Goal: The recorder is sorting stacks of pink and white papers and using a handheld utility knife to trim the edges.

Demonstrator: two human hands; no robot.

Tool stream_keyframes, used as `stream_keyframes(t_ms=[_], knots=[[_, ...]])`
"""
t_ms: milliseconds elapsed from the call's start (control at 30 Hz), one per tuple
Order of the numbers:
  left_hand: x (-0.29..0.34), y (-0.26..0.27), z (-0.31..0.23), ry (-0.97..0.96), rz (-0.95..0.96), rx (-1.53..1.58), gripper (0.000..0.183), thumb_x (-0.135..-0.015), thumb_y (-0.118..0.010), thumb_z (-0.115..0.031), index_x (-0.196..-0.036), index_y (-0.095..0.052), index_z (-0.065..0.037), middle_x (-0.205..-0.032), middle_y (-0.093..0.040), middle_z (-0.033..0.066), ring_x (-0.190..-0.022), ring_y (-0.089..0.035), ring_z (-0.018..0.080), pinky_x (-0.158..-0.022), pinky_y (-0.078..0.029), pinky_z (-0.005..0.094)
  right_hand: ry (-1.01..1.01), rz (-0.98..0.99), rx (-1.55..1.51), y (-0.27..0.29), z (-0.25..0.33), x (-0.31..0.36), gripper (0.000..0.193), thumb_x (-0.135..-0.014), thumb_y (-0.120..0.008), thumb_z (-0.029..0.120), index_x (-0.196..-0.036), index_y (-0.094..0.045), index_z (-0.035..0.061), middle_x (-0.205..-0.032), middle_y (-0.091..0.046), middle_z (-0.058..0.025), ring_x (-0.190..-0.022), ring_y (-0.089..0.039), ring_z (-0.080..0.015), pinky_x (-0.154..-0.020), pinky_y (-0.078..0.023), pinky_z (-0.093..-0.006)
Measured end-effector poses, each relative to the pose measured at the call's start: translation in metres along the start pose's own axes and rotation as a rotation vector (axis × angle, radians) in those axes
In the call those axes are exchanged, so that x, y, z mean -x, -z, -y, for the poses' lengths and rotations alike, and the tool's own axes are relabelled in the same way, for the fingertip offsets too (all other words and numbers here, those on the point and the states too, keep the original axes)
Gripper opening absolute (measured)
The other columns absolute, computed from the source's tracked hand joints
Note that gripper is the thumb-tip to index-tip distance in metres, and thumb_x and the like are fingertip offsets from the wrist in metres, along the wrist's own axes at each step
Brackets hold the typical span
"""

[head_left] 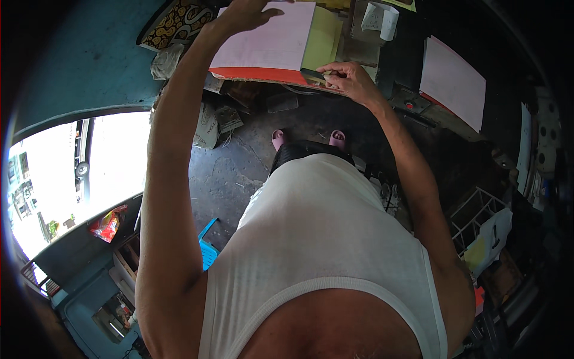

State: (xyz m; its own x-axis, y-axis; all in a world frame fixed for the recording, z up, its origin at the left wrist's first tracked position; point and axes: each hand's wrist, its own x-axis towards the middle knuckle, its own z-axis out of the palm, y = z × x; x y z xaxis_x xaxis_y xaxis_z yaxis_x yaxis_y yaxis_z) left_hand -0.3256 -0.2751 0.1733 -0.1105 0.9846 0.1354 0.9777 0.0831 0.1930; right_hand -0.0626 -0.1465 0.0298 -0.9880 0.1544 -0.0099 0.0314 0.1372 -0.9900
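A stack of pale pinkish-white sheets [269, 39] with a red layer along its near edge [260, 74] lies on the worktop in front of me. My left hand [245, 15] is over the far left part of the sheets, thumb spread away; its fingers are partly cut off by the top of the picture. Beside the stack's right edge lies yellow-green paper [323, 45]. My right hand [351, 81] is at the near right corner, its fingers pinched on a small dark flat blade-like piece [312, 75] that touches the corner.
Another pale stack with a red underside [454, 84] is at the right. A curled white paper [381, 21] sits at the back. A dark patterned bag [176, 24] hangs at the upper left. Below are the floor [224, 179], a blue plastic stool [208, 251] and a wire rack [475, 215].
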Motion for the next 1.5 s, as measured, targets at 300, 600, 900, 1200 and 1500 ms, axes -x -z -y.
stream_keyframes(t_ms=[300, 600, 900, 1200, 1500], knots=[[0.093, -0.04, 0.026, 0.016, 0.218, -0.108, 0.032, -0.095, -0.062, -0.021, -0.127, -0.062, -0.023, -0.138, -0.055, 0.005, -0.131, -0.047, 0.0265, -0.109, -0.042, 0.0447, -0.087, -0.069, -0.041, -0.021, 0.007, 0.024, 0.029, -0.091, -0.062, 0.006, -0.119, -0.07, 0.0037, -0.075, -0.066, -0.002, -0.065, -0.055, -0.0058, -0.061, -0.045, -0.0214], [0.213, -0.03, 0.067, 0.187, 0.036, 0.083, 0.034, -0.09, -0.065, -0.015, -0.124, -0.066, -0.02, -0.137, -0.055, 0.0058, -0.131, -0.047, 0.0283, -0.108, -0.041, 0.0458, -0.179, -0.187, -0.107, -0.062, 0.023, 0.024, 0.03, -0.092, -0.062, 0.002, -0.121, -0.069, 0.0044, -0.082, -0.067, -0.0027, -0.072, -0.06, -0.007, -0.065, -0.049, -0.0223], [0.302, -0.029, 0.085, 0.421, -0.132, 0.238, 0.037, -0.088, -0.066, -0.009, -0.124, -0.066, -0.019, -0.137, -0.056, 0.0073, -0.129, -0.049, 0.0293, -0.109, -0.04, 0.0421, -0.151, -0.196, -0.072, -0.126, 0.029, -0.032, 0.033, -0.093, -0.062, 0.006, -0.125, -0.064, -0.0028, -0.088, -0.069, -0.0041, -0.078, -0.064, -0.0081, -0.069, -0.05, -0.0218], [0.363, -0.03, 0.101, 0.547, -0.136, 0.339, 0.038, -0.088, -0.068, -0.011, -0.124, -0.066, -0.02, -0.135, -0.057, 0.0085, -0.128, -0.049, 0.03, -0.112, -0.037, 0.0417, -0.069, -0.184, -0.06, -0.19, 0.033, -0.099, 0.03, -0.091, -0.063, 0.002, -0.12, -0.066, -0.003, -0.084, -0.069, -0.0054, -0.075, -0.064, -0.0086, -0.064, -0.051, -0.0222], [0.387, -0.015, 0.132, 0.569, -0.122, 0.382, 0.036, -0.088, -0.067, -0.014, -0.124, -0.065, -0.018, -0.131, -0.06, 0.0089, -0.124, -0.055, 0.0294, -0.107, -0.042, 0.0408, -0.017, -0.166, -0.104, -0.244, 0.034, -0.157, 0.028, -0.089, -0.063, 0.002, -0.117, -0.068, -0.0029, -0.081, -0.069, -0.006, -0.067, -0.062, -0.0089, -0.061, -0.051, -0.023]])
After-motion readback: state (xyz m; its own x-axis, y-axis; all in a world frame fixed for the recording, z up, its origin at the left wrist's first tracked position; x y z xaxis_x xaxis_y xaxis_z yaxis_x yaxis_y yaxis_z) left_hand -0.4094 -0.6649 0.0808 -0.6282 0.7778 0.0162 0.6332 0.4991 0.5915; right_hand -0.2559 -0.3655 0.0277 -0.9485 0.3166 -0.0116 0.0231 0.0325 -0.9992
